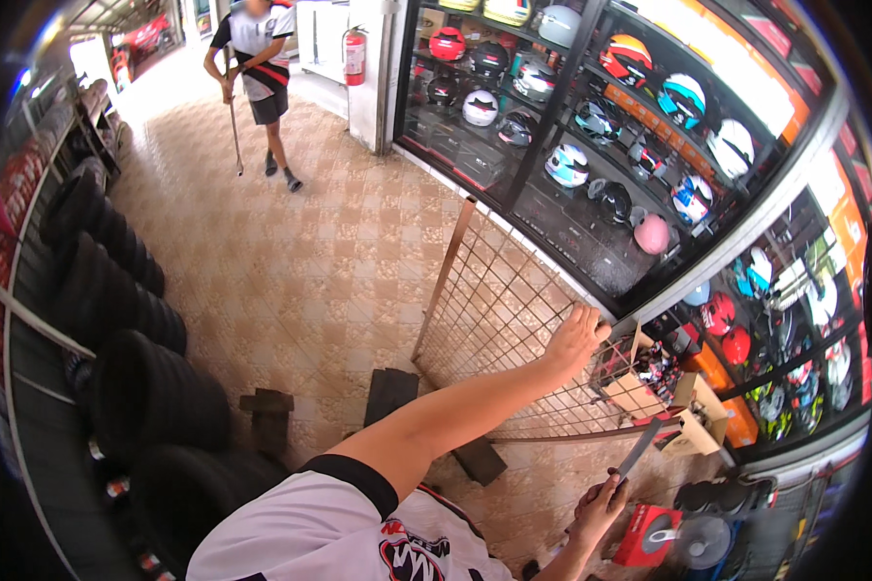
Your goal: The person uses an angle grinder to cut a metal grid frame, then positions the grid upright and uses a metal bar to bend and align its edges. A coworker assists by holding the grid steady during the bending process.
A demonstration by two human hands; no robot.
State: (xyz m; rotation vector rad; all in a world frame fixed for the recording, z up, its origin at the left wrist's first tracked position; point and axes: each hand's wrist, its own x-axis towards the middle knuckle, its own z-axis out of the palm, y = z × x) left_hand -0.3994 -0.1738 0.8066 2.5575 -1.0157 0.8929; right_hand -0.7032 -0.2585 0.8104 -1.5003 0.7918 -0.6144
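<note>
My left arm reaches across to a rusty wire-mesh panel (495,281) with a brown metal frame. My left hand (574,341) is closed over the panel's upper edge, near the glass display case. The panel stands tilted above the tiled floor. Lower down, my right hand (599,502) grips one end of a flat grey strip (639,450), which looks like a blade or metal bar. The strip's far end points up toward the panel's lower right corner, beside an open cardboard box (700,416). I cannot tell whether the strip touches the panel.
Glass cases (475,169) full of helmets line the right side. Stacked black tyres (155,387) stand along the left. Dark flat blocks (391,395) lie on the floor near the panel. A person (262,58) with a long stick stands farther back. A red box (646,535) sits at lower right.
</note>
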